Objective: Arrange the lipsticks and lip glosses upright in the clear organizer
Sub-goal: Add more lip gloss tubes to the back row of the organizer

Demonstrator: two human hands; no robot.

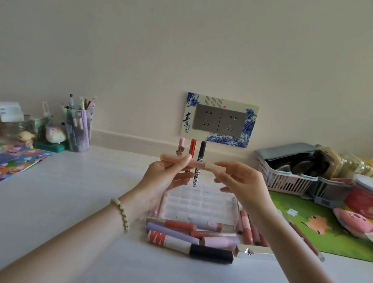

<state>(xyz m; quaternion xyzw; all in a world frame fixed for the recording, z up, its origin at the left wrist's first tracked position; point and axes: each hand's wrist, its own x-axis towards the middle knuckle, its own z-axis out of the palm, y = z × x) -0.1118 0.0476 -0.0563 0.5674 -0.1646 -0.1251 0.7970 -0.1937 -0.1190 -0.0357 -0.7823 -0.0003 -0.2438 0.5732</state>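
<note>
A pale pink lip gloss tube (198,164) lies level in the air above the clear organizer (199,206). My left hand (165,178) pinches its left part and my right hand (243,184) pinches its right end. Three tubes stand upright in the organizer's back row: a pink one (181,146), a red one (192,147) and a black one (199,163). Several lipsticks and glosses lie flat on the white table in front of the organizer, among them a white tube with a black cap (190,247), and a pink group (249,228) lies to its right.
A pen cup (77,127) and small figures stand at the back left, beside colourful paper (1,168). A pink basket (285,179), a red jar (368,197) and a green mat (323,227) fill the right side. A wall socket (218,121) is behind the organizer.
</note>
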